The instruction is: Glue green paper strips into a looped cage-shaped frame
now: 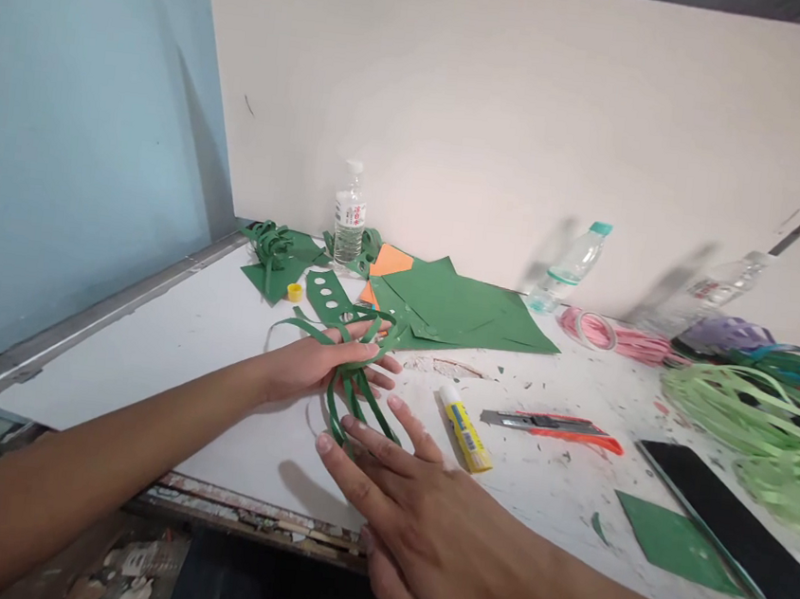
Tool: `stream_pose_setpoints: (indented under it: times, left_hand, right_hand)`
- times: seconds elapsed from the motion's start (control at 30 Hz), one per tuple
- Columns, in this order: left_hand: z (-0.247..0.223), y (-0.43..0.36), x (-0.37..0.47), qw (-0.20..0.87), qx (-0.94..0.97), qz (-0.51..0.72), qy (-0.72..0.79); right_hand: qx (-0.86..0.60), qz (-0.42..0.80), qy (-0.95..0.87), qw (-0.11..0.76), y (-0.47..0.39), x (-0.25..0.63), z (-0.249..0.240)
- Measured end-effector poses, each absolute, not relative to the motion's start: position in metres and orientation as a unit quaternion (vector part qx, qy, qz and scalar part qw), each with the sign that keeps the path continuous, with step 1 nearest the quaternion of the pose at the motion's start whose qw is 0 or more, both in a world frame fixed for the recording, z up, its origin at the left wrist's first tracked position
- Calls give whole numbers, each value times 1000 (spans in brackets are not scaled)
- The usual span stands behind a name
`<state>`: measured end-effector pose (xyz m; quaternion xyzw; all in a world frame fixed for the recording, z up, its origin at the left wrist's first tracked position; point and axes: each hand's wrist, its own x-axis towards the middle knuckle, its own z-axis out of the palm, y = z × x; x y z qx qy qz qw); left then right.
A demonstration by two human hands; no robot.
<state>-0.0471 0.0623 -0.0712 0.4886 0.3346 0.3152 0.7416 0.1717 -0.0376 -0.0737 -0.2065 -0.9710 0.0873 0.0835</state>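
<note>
My left hand (314, 362) is closed on a bundle of narrow green paper strips (354, 392), thumb on top and fingers behind. The strips loop above the hand, and their loose ends hang below it. My right hand (414, 501) is just below and to the right, back upward, with its fingers spread. Its fingertips overlap the lower strip ends; whether they touch them I cannot tell. Just right of the hands lies a yellow glue stick (466, 430) with a white end. Beyond my left hand is a green paper piece with round holes (325, 297).
Green sheets (471, 307) and orange paper (391, 259) lie at the back near a water bottle (349, 218). A cutter knife (551, 426), a phone (733, 535) and light green strips (738, 411) are on the right. A yellow cap (294, 292) sits left of centre.
</note>
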Motion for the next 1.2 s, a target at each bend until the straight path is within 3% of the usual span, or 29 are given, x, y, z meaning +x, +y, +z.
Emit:
stream_pose_setpoints:
  times: [0.13, 0.3, 0.37, 0.53, 0.63, 0.9, 1.2]
  left_hand:
    - [-68, 63, -48, 737, 493, 319, 334]
    - [-66, 64, -48, 729, 499, 325, 339]
    - [-67, 64, -47, 726, 499, 328, 342]
    - [-68, 66, -48, 720, 500, 333, 347]
    - [-69, 67, -50, 719, 503, 331, 346]
    - [-66, 67, -49, 716, 504, 331, 352]
    - [-62, 64, -48, 711, 517, 324, 349]
  right_hand:
    - [-203, 151, -960, 118, -29, 181, -65]
    - [-268, 230, -881, 315, -10, 210, -46]
    - [-313, 259, -847, 342, -4, 219, -40]
    - [-311, 475, -819, 80, 2, 226, -36]
    - [-290, 466, -836, -5, -1, 223, -40]
    - [-258, 437, -859, 64, -1, 223, -40]
    - [-338, 569, -742, 106, 11, 224, -48]
